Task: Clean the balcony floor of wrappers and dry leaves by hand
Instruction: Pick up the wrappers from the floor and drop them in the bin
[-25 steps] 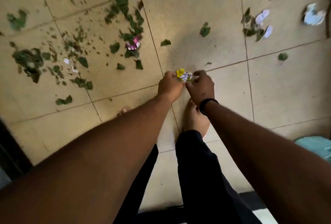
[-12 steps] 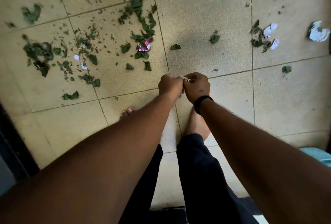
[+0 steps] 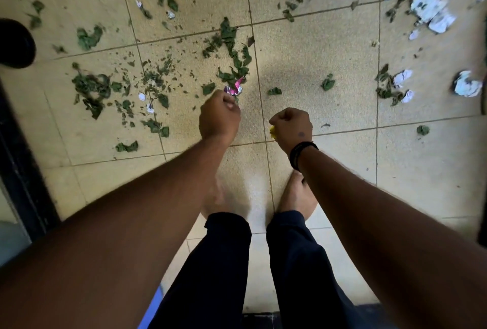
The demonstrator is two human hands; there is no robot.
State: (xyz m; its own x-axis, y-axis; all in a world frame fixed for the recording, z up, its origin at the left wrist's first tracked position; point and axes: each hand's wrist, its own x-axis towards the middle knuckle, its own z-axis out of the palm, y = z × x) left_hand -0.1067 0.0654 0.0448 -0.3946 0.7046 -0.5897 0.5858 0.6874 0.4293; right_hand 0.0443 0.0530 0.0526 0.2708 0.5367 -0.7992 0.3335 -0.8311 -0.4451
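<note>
My right hand (image 3: 291, 126) is a fist around a crumpled yellow wrapper (image 3: 272, 131), of which only a corner shows at the thumb side. My left hand (image 3: 219, 115) is curled into a fist just below a pink wrapper (image 3: 234, 88) on the tiled floor; I see nothing held in it. Dry green leaves (image 3: 232, 49) lie scattered over the tiles to the left and ahead. White crumpled wrappers (image 3: 467, 85) and paper scraps (image 3: 429, 10) lie at the right and far right.
My bare feet (image 3: 296, 197) stand on the beige tiles below the hands. A dark door frame (image 3: 23, 170) runs along the left edge, and a dark round object (image 3: 15, 43) sits at the far left. Small leaf crumbs (image 3: 158, 75) cover the left tiles.
The hands, together on the yellow wrapper before, have parted. The right hand keeps the wrapper; the left has moved left and forward toward the pink wrapper. The view has shifted forward.
</note>
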